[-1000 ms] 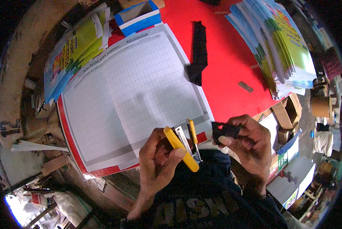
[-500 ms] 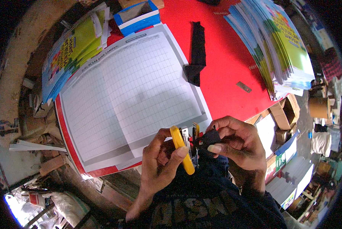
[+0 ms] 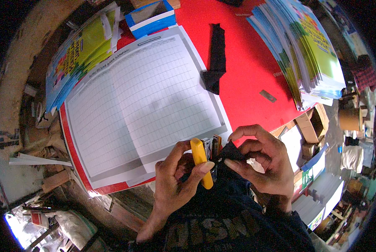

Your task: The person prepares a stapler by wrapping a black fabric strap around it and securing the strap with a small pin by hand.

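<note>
Just in front of my body, my left hand grips a yellow stapler with its metal parts turned toward the right. The thumb presses on the yellow cover. My right hand pinches a small black piece, seemingly cloth or tape, between thumb and finger. This piece sits close against the stapler's right side; whether they touch I cannot tell. Beyond both hands lies a large open ruled sheet with a centre fold. A black folded strip rests by its right edge.
The red tabletop carries a tall stack of colourful booklets at the right and another pile at the far left. A blue and white box stands at the back. A small dark flat piece lies near the right stack.
My right thumb and fingers have shifted on the black piece, whose tip now points upward. The stapler has turned slightly more upright in my left hand.
</note>
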`<action>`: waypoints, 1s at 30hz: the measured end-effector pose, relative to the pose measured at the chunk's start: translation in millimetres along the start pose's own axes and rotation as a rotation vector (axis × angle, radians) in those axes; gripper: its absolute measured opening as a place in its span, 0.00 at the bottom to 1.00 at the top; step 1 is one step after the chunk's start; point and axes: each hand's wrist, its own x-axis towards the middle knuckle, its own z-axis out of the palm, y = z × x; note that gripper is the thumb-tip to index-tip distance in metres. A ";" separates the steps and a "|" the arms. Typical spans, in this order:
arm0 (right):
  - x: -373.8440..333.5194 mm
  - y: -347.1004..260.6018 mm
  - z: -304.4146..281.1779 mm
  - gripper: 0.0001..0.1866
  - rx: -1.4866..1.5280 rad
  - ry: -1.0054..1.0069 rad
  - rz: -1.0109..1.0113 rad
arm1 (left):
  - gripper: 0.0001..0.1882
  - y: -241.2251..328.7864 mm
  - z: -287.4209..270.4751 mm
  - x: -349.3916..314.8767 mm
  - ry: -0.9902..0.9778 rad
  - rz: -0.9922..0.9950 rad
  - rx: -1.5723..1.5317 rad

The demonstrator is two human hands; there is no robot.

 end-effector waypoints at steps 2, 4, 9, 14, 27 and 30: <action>0.4 -1.5 0.1 0.22 -0.077 0.040 -0.015 | 0.22 1.9 0.7 0.9 0.003 0.025 0.020; 1.3 -3.4 1.7 0.22 -0.103 0.070 -0.023 | 0.22 1.9 1.1 1.1 0.006 0.050 0.041; 1.2 -2.6 6.4 0.21 -0.107 0.088 -0.028 | 0.22 0.6 2.1 1.3 -0.007 0.077 0.018; 5.1 3.4 9.6 0.25 -0.067 0.065 0.020 | 0.23 3.7 2.1 0.0 -0.029 0.005 0.042; 11.2 20.4 -5.8 0.20 -0.290 -0.112 -0.062 | 0.34 0.0 0.8 0.9 -0.158 0.278 0.408; 10.0 22.7 -5.7 0.19 -0.182 -0.090 0.024 | 0.35 8.9 4.9 -5.7 -0.190 0.242 0.380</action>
